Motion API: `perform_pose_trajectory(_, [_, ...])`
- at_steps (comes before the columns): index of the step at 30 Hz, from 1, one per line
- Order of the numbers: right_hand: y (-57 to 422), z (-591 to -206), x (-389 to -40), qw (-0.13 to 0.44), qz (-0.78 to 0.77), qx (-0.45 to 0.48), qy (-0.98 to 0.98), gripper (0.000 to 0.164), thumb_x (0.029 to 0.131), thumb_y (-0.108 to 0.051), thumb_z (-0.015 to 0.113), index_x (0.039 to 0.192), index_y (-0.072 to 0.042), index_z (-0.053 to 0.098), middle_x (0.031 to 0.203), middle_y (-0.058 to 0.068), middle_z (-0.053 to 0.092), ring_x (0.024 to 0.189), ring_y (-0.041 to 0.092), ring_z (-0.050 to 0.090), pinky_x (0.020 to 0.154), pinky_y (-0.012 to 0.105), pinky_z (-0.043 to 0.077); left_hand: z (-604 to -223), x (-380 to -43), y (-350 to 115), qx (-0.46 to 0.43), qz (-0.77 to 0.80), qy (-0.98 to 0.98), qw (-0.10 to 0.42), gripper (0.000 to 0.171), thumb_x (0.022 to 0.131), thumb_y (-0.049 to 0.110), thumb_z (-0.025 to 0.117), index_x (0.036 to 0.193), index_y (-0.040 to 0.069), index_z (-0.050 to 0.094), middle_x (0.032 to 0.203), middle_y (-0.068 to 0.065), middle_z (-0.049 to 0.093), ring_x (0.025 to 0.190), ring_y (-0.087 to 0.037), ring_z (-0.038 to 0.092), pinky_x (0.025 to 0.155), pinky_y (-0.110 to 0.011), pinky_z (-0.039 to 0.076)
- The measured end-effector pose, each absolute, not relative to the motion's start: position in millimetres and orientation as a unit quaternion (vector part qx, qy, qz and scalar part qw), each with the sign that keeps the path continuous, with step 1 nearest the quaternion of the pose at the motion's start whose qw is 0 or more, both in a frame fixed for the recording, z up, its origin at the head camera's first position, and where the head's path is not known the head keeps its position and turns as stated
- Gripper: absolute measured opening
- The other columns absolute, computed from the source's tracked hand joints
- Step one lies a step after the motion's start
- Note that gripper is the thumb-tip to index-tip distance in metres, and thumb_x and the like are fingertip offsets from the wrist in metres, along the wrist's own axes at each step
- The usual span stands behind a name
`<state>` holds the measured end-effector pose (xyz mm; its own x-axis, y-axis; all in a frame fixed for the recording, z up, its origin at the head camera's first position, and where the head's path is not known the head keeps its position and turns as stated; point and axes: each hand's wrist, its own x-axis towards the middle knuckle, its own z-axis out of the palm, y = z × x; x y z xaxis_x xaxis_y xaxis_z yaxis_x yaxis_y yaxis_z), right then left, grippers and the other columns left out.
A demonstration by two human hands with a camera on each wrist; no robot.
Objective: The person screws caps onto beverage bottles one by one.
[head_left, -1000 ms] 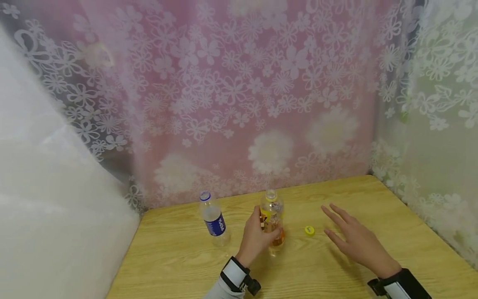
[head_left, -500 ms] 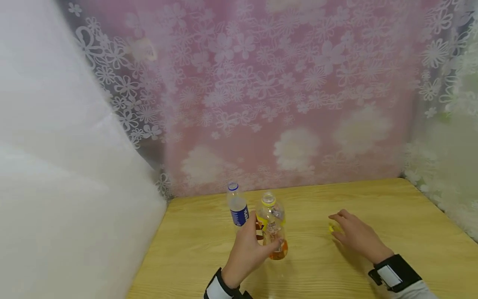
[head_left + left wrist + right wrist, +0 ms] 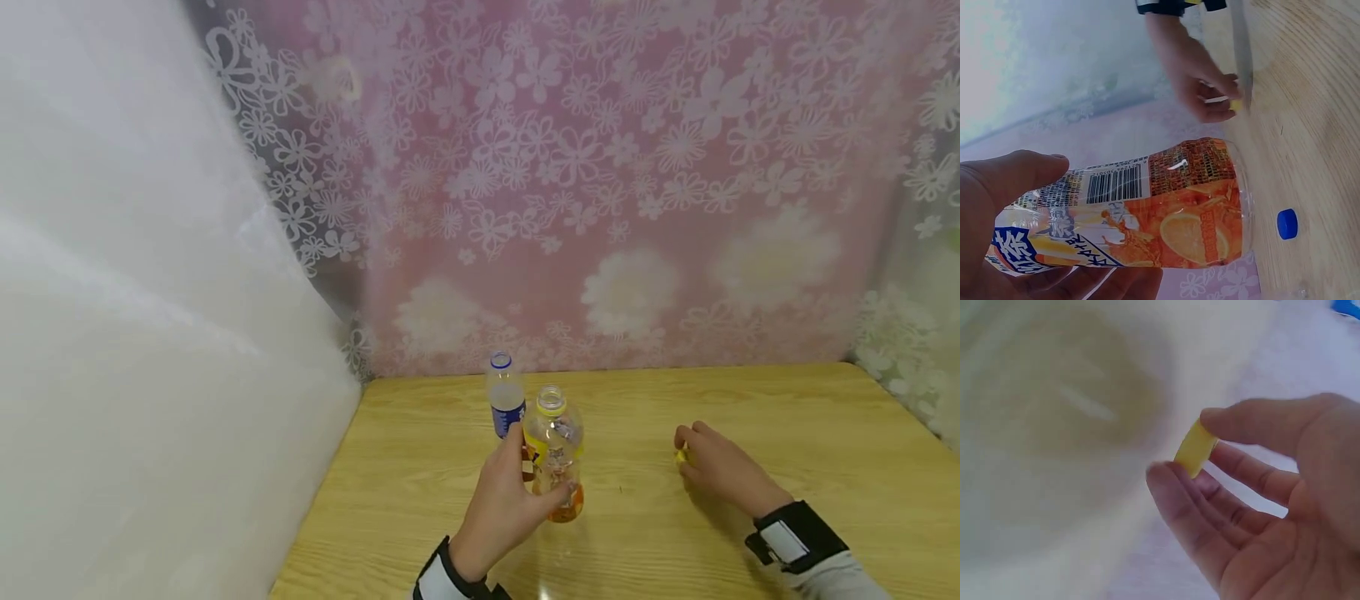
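My left hand grips an uncapped clear plastic tea bottle with a yellow neck ring and a little amber liquid low inside. Its orange-slice label shows in the left wrist view, thumb on one side and fingers on the other. To the right, my right hand pinches a yellow bottle cap between thumb and fingertips, low over the table. Behind the tea bottle stands a clear bottle with a blue label and a blue neck ring, also uncapped, partly hidden by my left hand.
A blue bottle cap lies on the wooden table, near the tea bottle in the left wrist view. A pink flowered curtain hangs along the table's back edge. White sheeting rises on the left.
My right hand, open a second ago, has come down on the yellow cap and now pinches it. The head view has turned left; my left hand keeps its grip on the tea bottle.
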<state>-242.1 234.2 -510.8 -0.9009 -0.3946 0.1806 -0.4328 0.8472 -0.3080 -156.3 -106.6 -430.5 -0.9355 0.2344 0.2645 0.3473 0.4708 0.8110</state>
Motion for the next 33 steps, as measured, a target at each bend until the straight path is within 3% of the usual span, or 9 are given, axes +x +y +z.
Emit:
perform_pose_trajectory(6, [203.4,-423.7,-212.9,0.115,0.228,0.294,-0.921,0.024,0.092,-0.009,0.075,0.112,-0.014,0.063,0.101,-0.001,0.058,0.075,0.002,0.051,0.061,0.024,0.049,-436.5,-158.1,-100.6,-0.160,-0.487,-0.858,0.044,0.066,0.083,0.039,0.084,0.137,0.023,0.048,0.121,0.005,0.061,0.103,-0.011,0.060,0.079,-0.031,0.059])
perform_pose_trajectory(10, [179.9,-358.0,-189.7,0.199,0.223,0.355,-0.886,0.034,0.091,-0.008,0.076,0.120,-0.021,0.063,0.107,-0.008,0.057,0.081,0.001,0.053,0.064,0.023,0.050,-441.1,-159.6,-94.5,-0.158,-0.486,-0.859,0.034,0.067,0.082,0.037,0.086,0.136,0.024,0.049,0.120,0.007,0.061,0.103,-0.010,0.060,0.079,-0.031,0.058])
perform_pose_trajectory(14, [161.3,-319.1,-171.7,0.271,0.225,0.422,-0.835,0.044,0.089,-0.003,0.077,0.126,-0.022,0.064,0.112,-0.008,0.057,0.083,0.002,0.053,0.067,0.017,0.049,-445.1,-159.7,-86.7,-0.160,-0.481,-0.862,0.022,0.064,0.082,0.037,0.086,0.133,0.025,0.050,0.118,0.008,0.060,0.103,-0.008,0.061,0.078,-0.030,0.057])
perform_pose_trajectory(21, [139.6,-307.3,-161.4,0.253,0.206,0.445,-0.834,0.046,0.088,-0.002,0.077,0.129,-0.018,0.066,0.115,-0.004,0.058,0.079,-0.001,0.051,0.063,0.017,0.048,-444.5,-159.5,-76.4,-0.185,-0.475,-0.860,0.026,0.060,0.083,0.038,0.085,0.130,0.023,0.051,0.115,0.008,0.061,0.098,-0.004,0.060,0.073,-0.025,0.056])
perform_pose_trajectory(24, [137.4,-314.8,-164.6,0.242,0.200,0.451,-0.835,0.043,0.088,-0.003,0.077,0.128,-0.017,0.068,0.114,-0.004,0.058,0.085,0.002,0.055,0.067,0.019,0.051,-443.8,-158.1,-74.7,-0.193,-0.463,-0.864,0.037,0.059,0.083,0.035,0.086,0.129,0.021,0.051,0.112,0.007,0.062,0.095,-0.003,0.060,0.069,-0.021,0.053])
perform_pose_trajectory(28, [136.8,-321.6,-168.0,0.244,0.191,0.458,-0.833,0.040,0.089,-0.004,0.076,0.127,-0.015,0.069,0.115,-0.002,0.059,0.093,0.006,0.057,0.071,0.022,0.053,-442.7,-158.2,-72.3,-0.194,-0.454,-0.868,0.047,0.063,0.081,0.033,0.088,0.130,0.020,0.051,0.114,0.007,0.063,0.096,-0.002,0.062,0.073,-0.022,0.054])
perform_pose_trajectory(33, [139.2,-322.5,-166.5,0.247,0.196,0.464,-0.828,0.039,0.089,-0.006,0.077,0.126,-0.017,0.070,0.113,-0.005,0.058,0.088,0.002,0.054,0.069,0.020,0.050,-441.2,-158.1,-69.2,-0.199,-0.459,-0.865,0.045,0.064,0.080,0.032,0.088,0.131,0.020,0.051,0.115,0.008,0.064,0.099,-0.002,0.063,0.077,-0.025,0.057])
